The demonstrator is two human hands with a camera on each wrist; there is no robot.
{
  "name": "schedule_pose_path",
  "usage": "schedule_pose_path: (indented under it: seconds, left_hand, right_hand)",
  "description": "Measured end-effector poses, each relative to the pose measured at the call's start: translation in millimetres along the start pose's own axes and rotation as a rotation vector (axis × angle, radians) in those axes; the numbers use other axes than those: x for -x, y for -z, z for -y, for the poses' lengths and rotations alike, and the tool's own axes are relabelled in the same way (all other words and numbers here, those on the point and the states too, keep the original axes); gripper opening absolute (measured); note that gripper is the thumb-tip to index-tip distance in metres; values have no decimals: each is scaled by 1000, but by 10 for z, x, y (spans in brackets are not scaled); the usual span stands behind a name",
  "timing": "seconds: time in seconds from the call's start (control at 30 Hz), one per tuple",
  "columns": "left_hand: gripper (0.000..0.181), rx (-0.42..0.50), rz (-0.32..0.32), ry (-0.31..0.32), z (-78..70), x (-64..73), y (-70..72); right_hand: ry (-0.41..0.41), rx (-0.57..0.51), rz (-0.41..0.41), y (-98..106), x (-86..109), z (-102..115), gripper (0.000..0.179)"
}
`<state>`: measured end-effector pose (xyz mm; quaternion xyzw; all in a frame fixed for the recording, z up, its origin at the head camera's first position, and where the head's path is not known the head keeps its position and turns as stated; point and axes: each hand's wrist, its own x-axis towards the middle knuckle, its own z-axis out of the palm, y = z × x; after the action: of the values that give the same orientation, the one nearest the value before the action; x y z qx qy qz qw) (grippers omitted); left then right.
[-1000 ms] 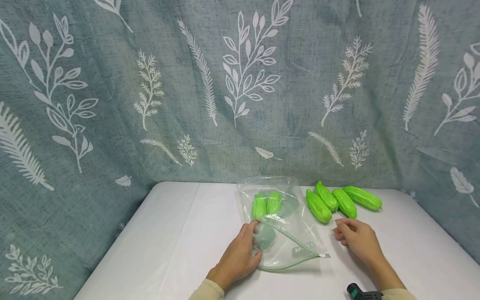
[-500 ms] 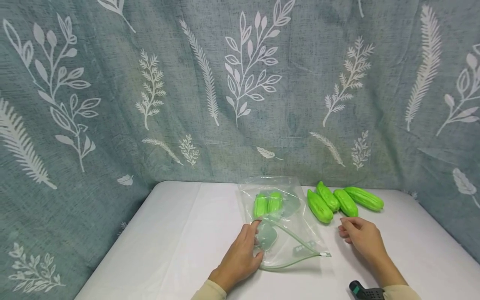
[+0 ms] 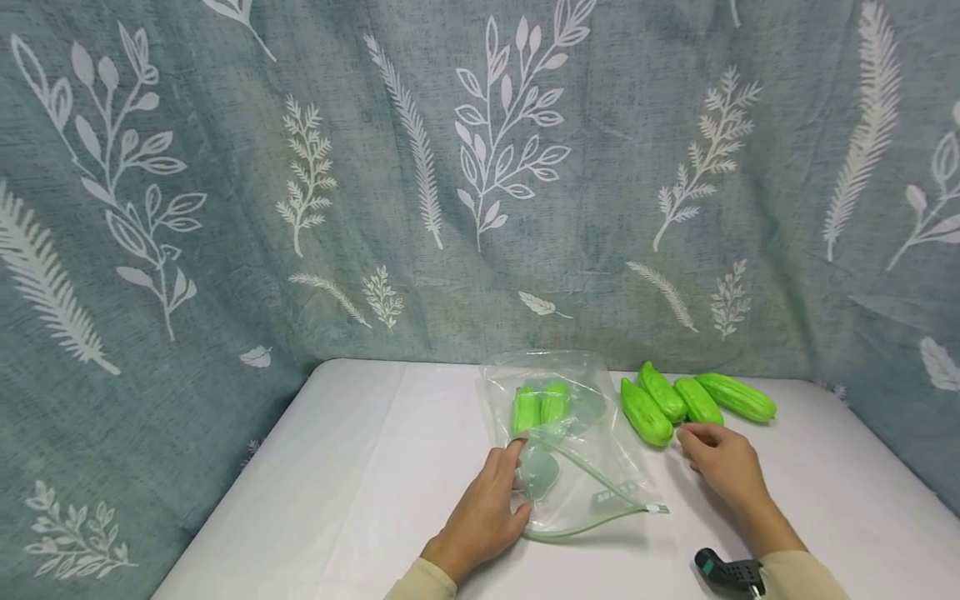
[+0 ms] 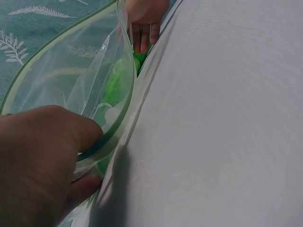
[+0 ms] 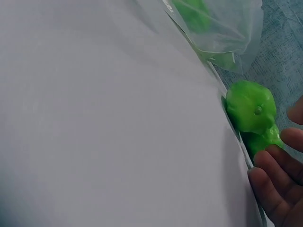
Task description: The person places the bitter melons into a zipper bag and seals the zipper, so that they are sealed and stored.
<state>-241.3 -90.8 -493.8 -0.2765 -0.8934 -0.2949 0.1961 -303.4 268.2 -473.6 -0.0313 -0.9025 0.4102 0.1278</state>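
A clear zip bag with a green-edged mouth lies on the white table in the head view, its mouth toward me and held apart. Two green cucumbers show through its far part. My left hand grips the bag's left rim, with the thumb and fingers around the edge in the left wrist view. Several more bright green cucumbers lie in a group right of the bag. Just in front of them is my right hand, fingers loosely bent and nothing held. In the right wrist view its fingertips come close to a cucumber.
A white cloth covers the table. Behind it and along the left side hangs a blue-green curtain with white leaf prints. A black device is worn at the right wrist.
My right hand has gone slightly forward, closer to the cucumbers. The left hand keeps its grip on the bag rim. The whole head view has shifted a little.
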Motion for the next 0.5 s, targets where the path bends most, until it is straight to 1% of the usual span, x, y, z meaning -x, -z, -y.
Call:
schedule_pose_path:
  seconds: [0.1,0.23,0.43,0.5]
  left_hand:
    - [92,13,-3,-7,-3,-1,-10]
    - [91,10,-6,-16,1,-2,-27]
    - [92,-20,-11,-14,3,-1,-23]
    - [92,-23,-10,-8,4,-2,-19]
  right_hand:
    - [9,13,6,-32,-30,20,52]
    - [2,25,7,-79,-59,36,55]
    - [39,57,36,-141,-107,65,69]
    - [48,68,35,-158,-128,76,72]
